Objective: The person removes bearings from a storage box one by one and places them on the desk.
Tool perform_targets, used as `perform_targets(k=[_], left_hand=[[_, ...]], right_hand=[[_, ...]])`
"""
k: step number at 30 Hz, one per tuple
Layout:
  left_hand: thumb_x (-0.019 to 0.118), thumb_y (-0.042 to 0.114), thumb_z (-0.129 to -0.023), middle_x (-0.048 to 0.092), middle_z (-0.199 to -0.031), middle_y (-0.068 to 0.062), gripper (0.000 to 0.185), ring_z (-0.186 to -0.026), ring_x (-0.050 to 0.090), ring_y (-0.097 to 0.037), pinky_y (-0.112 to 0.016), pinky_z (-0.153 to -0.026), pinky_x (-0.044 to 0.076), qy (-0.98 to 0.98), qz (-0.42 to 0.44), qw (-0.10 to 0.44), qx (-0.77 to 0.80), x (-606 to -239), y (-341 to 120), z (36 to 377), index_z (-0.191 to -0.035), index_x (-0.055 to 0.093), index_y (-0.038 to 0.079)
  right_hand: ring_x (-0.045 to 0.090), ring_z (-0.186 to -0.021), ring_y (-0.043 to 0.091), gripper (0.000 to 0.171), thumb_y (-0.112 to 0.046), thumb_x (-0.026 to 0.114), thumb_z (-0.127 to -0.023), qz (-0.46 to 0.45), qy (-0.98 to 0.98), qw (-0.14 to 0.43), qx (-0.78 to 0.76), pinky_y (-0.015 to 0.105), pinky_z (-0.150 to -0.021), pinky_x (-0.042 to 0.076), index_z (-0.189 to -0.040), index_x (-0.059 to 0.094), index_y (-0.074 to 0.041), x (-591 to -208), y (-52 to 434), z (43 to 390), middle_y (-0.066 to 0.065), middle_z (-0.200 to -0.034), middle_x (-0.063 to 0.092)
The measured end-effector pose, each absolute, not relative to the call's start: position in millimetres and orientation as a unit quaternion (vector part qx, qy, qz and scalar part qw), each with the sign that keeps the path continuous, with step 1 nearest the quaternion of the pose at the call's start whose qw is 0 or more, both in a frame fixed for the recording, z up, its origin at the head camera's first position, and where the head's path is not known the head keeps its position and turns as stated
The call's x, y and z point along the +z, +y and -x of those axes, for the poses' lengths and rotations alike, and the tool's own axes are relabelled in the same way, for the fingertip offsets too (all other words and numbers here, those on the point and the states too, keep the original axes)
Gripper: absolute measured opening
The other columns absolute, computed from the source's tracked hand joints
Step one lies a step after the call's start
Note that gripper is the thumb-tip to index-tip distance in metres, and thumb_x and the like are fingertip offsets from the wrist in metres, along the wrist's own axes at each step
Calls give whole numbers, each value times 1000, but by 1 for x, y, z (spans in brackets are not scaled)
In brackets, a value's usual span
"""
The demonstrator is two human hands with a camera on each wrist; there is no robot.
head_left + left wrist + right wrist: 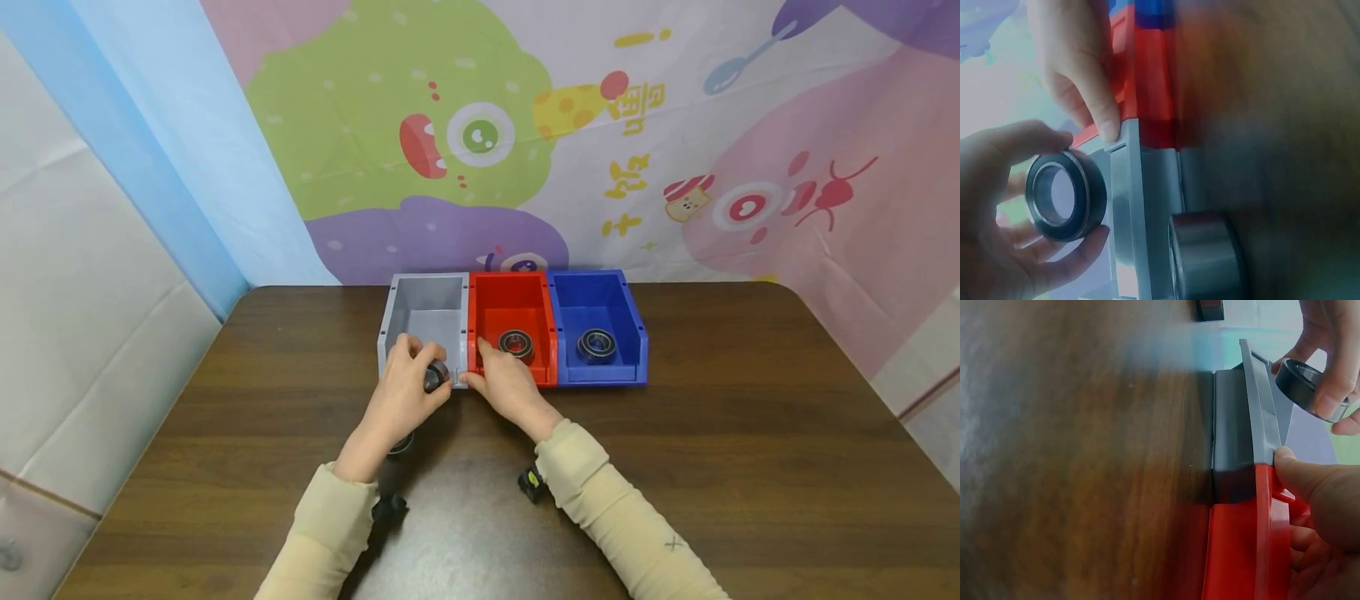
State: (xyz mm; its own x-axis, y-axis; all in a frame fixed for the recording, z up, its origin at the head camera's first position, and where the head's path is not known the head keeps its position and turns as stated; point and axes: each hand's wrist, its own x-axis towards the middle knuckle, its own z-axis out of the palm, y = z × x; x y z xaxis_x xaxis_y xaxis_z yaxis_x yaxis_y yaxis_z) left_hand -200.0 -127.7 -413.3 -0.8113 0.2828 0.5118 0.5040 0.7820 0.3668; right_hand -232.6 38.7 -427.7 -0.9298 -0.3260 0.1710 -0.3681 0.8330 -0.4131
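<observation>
My left hand [401,392] pinches a ball bearing [1089,181] between thumb and fingers, tilted on its side over the front of the grey bin [1260,406]. My right hand [510,385] holds the red bin [1263,525] where it meets the grey one. Its thumb rests on the front rim at the seam, and its other fingers reach inside the red bin. One bearing [516,343] lies in the red bin, and another bearing [597,345] in the blue bin [636,367]. Partly hidden under my left wrist, a further bearing [1210,256] sits on the table before the grey bin.
The three bins stand side by side on a brown wooden table [712,400], close to its back edge. Behind them hangs a printed cartoon cloth [360,158]. Small black devices [532,483] show beside both sleeve cuffs.
</observation>
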Motion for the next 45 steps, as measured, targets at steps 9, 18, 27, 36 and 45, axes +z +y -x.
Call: perform_targets(k=[9,18,27,36,45], left_hand=[[73,17,-70,47,-96,-5,37,-86,47,-22,-33,-71,44,-933,239,134,-232,-406,-133,195,-99,52,8],[68,13,-71,48,-99,-4,31,-89,47,-18,-31,-75,44,-927,290,60,-228,-404,-135,194,-100,61,11],[68,13,-70,53,-95,0,34,-82,52,-16,-26,-72,44,-921,317,-44,-224,-401,-136,190,-103,66,8],[71,19,-70,56,-91,2,33,-80,54,-13,-24,-71,44,-920,321,-88,-207,-403,-133,188,-102,70,11],[75,27,-68,52,-89,2,26,-78,52,-14,-30,-73,45,-928,304,-104,-189,-405,-128,186,-91,67,16]], right_hand=[[65,-79,28,67,-37,65,-81,-183,-956,49,222,39,-72,53,-130,43,3,-428,39,232,18,-98,65],[65,-78,29,67,-37,63,-83,-187,-957,48,214,39,-70,53,-131,42,4,-428,39,233,19,-99,64],[65,-81,29,65,-37,63,-83,-178,-957,37,226,40,-72,53,-131,43,2,-427,39,232,18,-102,65],[65,-81,28,65,-38,64,-82,-173,-957,32,230,40,-72,53,-130,43,1,-427,39,232,17,-100,65],[65,-81,28,64,-38,64,-82,-173,-958,39,226,40,-71,53,-130,44,0,-428,38,233,17,-100,65]])
